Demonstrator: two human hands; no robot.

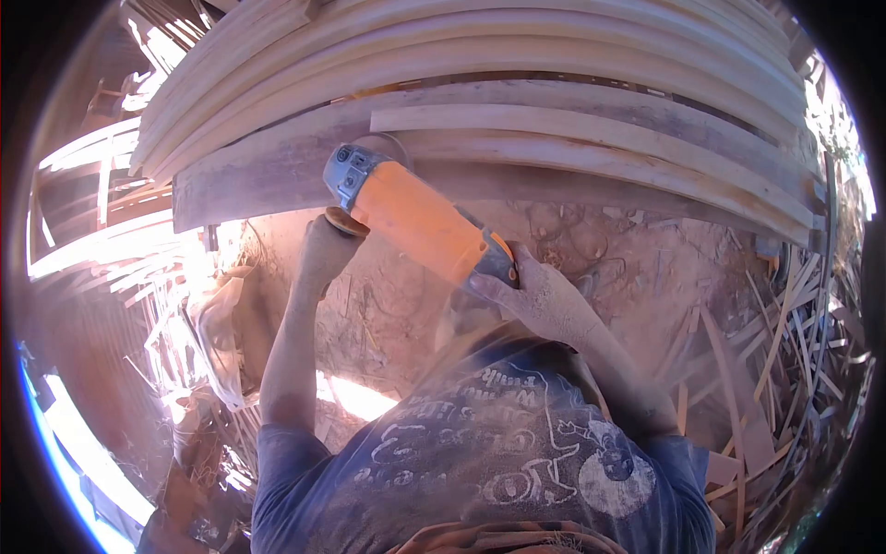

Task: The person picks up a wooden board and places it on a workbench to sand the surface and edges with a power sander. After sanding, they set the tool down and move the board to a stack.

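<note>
An orange power tool with a grey head lies slantwise in front of me, its head at the upper left. My left hand is closed round the side handle below the head. At the rear end of the tool, my right hand grips the dark grey handle. A round disc shows beside the head, near the left end of a pale wooden strip. That strip and another below it lie on a dark plank. Whether the disc touches the wood is unclear.
Long pale wooden strips are stacked across the top, beyond the plank. Thin wood offcuts are heaped on the right. At the left stands a crumpled sack, with more scraps around it. Dusty ground lies below the plank.
</note>
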